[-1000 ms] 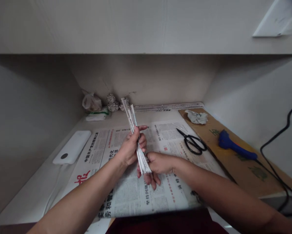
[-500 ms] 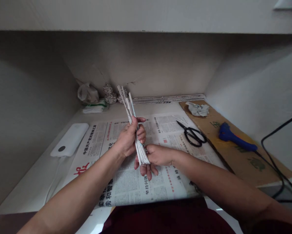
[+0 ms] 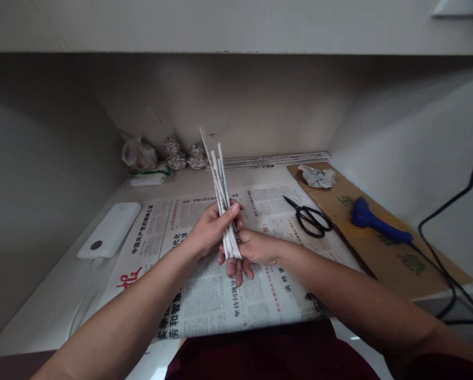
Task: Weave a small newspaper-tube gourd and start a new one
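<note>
Several rolled-paper sticks [image 3: 219, 182] stand as a bundle above the newspaper [image 3: 204, 295], tilted slightly left at their far ends. My left hand [image 3: 216, 224] is closed around the middle of the bundle, its thumb lying across the front. Lower down, my right hand [image 3: 252, 250] grips the near end, where the sticks gather together. Some right fingers show below that end, curled under it. The palm sides of both hands are partly hidden by the sticks.
Black scissors [image 3: 309, 217] lie right of my hands. A blue glue gun [image 3: 380, 221] and crumpled paper [image 3: 318, 177] rest on cardboard [image 3: 355, 243]. A white power bank-like device [image 3: 110, 229] lies left. Behind are woven gourd shapes [image 3: 176, 154], long paper sticks [image 3: 276, 159] and a plastic bag [image 3: 139, 153].
The bundle's top has swung a little to the right and stands more upright. My left hand has slid slightly lower, its thumb now across the sticks. My right hand keeps its grip.
</note>
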Demonstrator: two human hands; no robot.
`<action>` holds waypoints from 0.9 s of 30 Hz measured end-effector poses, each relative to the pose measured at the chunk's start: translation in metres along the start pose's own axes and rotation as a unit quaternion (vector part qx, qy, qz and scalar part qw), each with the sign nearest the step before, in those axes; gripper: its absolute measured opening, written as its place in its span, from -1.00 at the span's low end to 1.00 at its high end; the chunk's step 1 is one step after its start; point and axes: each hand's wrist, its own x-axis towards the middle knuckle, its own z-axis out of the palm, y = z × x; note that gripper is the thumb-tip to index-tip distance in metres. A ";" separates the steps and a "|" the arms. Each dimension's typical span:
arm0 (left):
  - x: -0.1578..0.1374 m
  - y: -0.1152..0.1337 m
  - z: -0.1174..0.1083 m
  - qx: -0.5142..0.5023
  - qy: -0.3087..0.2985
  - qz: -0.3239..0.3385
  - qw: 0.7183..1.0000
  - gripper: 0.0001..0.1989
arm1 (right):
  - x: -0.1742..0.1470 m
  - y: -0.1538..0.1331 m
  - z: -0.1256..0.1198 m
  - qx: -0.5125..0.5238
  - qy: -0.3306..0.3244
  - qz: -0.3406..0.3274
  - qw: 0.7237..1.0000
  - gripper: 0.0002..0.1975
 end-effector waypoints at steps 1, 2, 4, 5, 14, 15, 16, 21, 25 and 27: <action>0.000 0.000 0.000 -0.004 0.002 -0.003 1.000 -0.64 | 0.000 0.000 0.001 0.000 0.001 0.003 1.000 -0.81; 0.001 0.001 0.000 -0.008 0.002 -0.007 1.000 -0.64 | 0.000 0.000 0.001 0.000 0.000 0.006 1.000 -0.81; 0.001 0.003 -0.001 -0.012 0.003 -0.003 1.000 -0.66 | 0.000 0.001 0.002 -0.004 -0.006 0.009 1.000 -0.80; 0.002 0.004 -0.001 -0.010 0.003 0.002 1.000 -0.66 | 0.000 0.001 0.002 -0.008 -0.008 0.009 1.000 -0.79; 0.001 0.019 -0.011 0.076 -0.009 0.055 0.996 -0.67 | 0.000 0.000 0.004 -0.040 0.010 0.004 0.999 -0.82; 0.001 0.021 -0.013 0.086 -0.018 0.049 0.995 -0.66 | -0.001 0.000 0.004 -0.040 0.013 0.005 0.999 -0.81; 0.000 0.022 -0.014 0.093 -0.030 0.042 0.994 -0.65 | -0.001 0.000 0.004 -0.037 0.018 0.006 0.999 -0.81; -0.001 0.023 -0.020 0.026 -0.075 0.004 0.997 -0.59 | 0.000 0.002 0.001 -0.030 0.020 0.006 0.999 -0.79; -0.002 0.023 -0.019 -0.093 -0.105 -0.025 0.990 -0.60 | 0.001 0.004 -0.002 -0.029 0.002 -0.009 1.000 -0.80; -0.003 0.023 -0.018 -0.120 -0.116 -0.033 0.985 -0.64 | 0.001 0.004 -0.003 -0.024 -0.004 -0.011 1.000 -0.82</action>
